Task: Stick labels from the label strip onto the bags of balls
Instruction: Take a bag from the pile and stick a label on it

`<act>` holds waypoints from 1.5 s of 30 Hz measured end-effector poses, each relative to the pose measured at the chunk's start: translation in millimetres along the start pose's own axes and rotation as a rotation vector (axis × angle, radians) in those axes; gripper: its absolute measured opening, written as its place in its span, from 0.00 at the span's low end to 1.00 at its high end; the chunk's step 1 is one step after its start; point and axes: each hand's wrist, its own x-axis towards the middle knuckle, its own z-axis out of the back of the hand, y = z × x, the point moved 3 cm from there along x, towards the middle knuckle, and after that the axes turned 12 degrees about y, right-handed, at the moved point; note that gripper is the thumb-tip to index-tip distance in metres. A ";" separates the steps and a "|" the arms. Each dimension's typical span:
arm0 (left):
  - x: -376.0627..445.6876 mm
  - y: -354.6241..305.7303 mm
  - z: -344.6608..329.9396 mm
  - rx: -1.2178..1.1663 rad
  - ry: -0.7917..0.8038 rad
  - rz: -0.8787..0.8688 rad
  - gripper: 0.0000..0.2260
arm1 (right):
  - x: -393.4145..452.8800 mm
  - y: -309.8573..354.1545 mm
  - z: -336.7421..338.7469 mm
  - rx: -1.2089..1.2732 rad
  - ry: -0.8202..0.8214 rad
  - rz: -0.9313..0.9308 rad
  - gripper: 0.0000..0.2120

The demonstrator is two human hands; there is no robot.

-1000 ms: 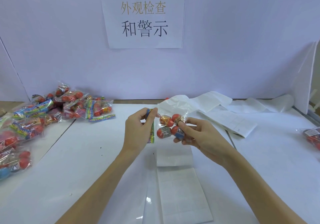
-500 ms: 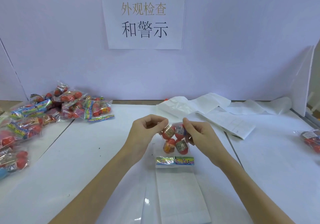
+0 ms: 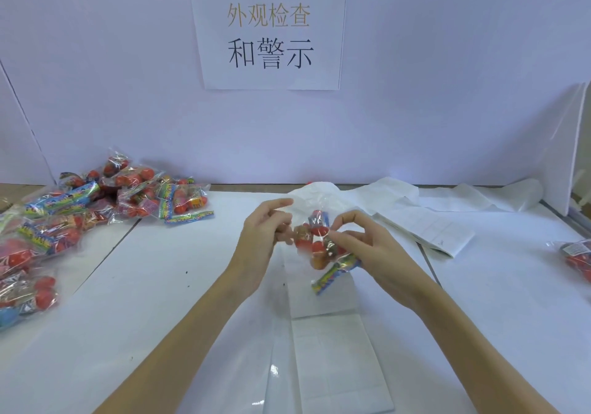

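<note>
You've tilted the bag of balls since a moment ago, header now toward five o'clock; your right hand pinches it above the label strip, left hand loosely curled beside (contact unclear), so labelling looks next.
</note>
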 end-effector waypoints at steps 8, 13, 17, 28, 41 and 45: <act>-3.5 2.2 -4.6 0.163 -0.010 0.005 0.13 | -0.3 2.1 -1.5 -0.077 -0.083 -0.010 0.25; -4.7 6.5 -5.6 0.162 -0.182 -0.048 0.11 | -1.4 5.2 -3.6 -0.075 -0.081 -0.015 0.23; -5.1 6.8 -1.1 0.154 -0.251 -0.079 0.10 | -1.8 6.1 1.5 -0.038 0.018 -0.046 0.20; -2.0 4.6 -4.6 0.193 -0.191 -0.079 0.11 | 1.7 -1.1 10.5 -0.104 -0.149 -0.048 0.13; -3.4 2.6 -13.3 0.211 0.073 -0.065 0.10 | 2.0 -1.3 7.5 0.066 -0.212 0.031 0.17; -3.7 3.5 -15.9 0.204 0.086 -0.046 0.11 | 2.1 -1.0 6.4 0.077 -0.222 0.044 0.17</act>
